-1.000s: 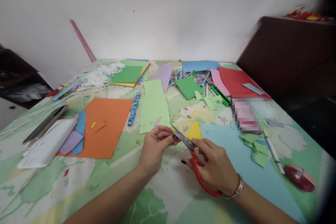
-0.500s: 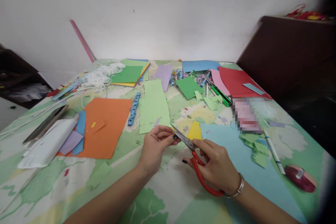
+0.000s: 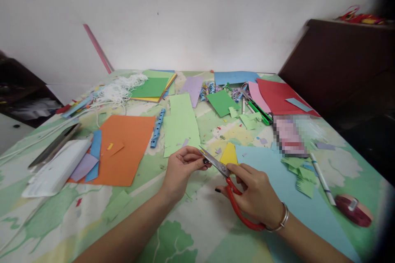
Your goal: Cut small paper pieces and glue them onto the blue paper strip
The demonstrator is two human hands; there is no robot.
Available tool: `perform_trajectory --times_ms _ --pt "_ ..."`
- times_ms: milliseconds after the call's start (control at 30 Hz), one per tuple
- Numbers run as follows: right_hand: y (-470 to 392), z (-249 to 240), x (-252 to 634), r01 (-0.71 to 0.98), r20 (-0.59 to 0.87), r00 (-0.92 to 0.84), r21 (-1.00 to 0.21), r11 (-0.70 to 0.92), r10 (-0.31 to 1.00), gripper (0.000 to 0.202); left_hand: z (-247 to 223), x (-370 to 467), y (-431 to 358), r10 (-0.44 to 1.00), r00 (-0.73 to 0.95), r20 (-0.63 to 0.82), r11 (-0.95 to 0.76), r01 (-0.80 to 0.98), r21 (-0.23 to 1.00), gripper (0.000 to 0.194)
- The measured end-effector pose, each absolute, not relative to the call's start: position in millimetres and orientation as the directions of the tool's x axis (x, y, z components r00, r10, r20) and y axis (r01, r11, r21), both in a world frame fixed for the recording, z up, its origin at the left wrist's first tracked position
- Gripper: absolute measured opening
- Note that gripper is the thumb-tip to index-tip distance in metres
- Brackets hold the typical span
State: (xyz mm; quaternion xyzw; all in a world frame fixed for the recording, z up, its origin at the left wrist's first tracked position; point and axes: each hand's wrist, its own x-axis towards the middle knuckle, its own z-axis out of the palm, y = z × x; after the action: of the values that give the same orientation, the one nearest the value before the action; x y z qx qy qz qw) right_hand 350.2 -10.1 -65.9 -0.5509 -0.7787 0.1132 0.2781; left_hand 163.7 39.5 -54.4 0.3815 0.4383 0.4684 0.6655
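My right hand is closed round the red handles of a pair of scissors, whose blades point up and left. My left hand pinches a tiny yellow sliver of paper between thumb and fingertips, right by the blade tips; most of the sliver is hidden. Just beyond the blades lies a larger yellow paper piece. Under my right hand spreads a light blue sheet. A long light green sheet lies ahead of my left hand.
To the left are an orange sheet, a blue rolled-paper tube, a phone and white string. On the right lie fringed green scraps, a white pen and a dark red oval object. A wall stands behind.
Almost nothing differs. The scissor blades have shifted very slightly against the left fingertips; both hands keep their holds.
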Motion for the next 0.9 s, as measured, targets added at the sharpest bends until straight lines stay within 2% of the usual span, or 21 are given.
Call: perform_trajectory --times_ms 667,900 --pt "-10 -64 353 0.814 0.297 -0.256 -0.447 0.37 0.92 0.038 -46 156 47 0.979 0.171 -0.115 0.133 -0.098 0.986 0.015" --pt "-9 -65 353 0.815 0.311 -0.261 -0.437 0.382 0.914 0.037 -44 156 47 0.979 0.148 -0.139 0.151 -0.079 0.985 0.02"
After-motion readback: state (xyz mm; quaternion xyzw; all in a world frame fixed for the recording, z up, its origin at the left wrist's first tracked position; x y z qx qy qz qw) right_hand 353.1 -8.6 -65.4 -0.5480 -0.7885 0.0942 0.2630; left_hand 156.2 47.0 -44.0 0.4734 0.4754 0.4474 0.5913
